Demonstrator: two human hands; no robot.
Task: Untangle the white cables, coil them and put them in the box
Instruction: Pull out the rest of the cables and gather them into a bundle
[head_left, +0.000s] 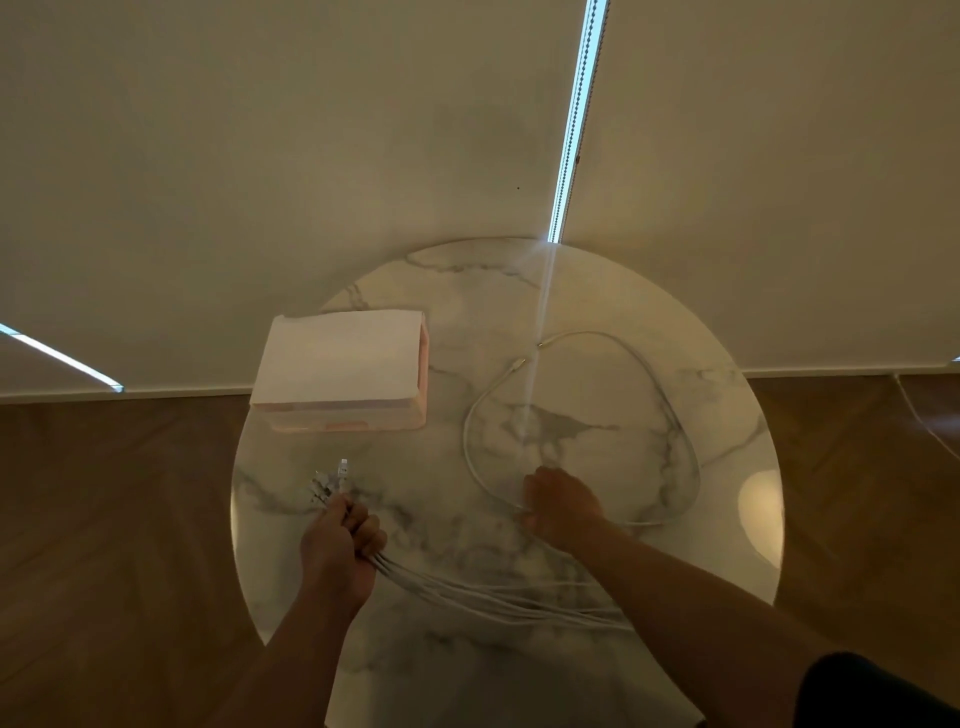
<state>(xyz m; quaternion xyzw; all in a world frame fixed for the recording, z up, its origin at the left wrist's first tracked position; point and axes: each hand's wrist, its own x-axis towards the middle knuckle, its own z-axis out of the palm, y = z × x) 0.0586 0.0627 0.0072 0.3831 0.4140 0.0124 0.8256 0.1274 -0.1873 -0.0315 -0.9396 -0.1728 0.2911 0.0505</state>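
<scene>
White cables (493, 597) trail across the near marble table (571, 291), ends bunched in the gripping left hand (340, 545), so the right hand (563, 506), closed on the loose loop (466, 436) at right, should gather it evenly before the far-left box (343, 358).

Round marble tbl (519, 291) (wood floor (104, 493))

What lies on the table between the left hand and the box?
In the head view, only the connector ends of the cable bundle the left hand grips; beyond them, bare marble table up to the box.
</scene>
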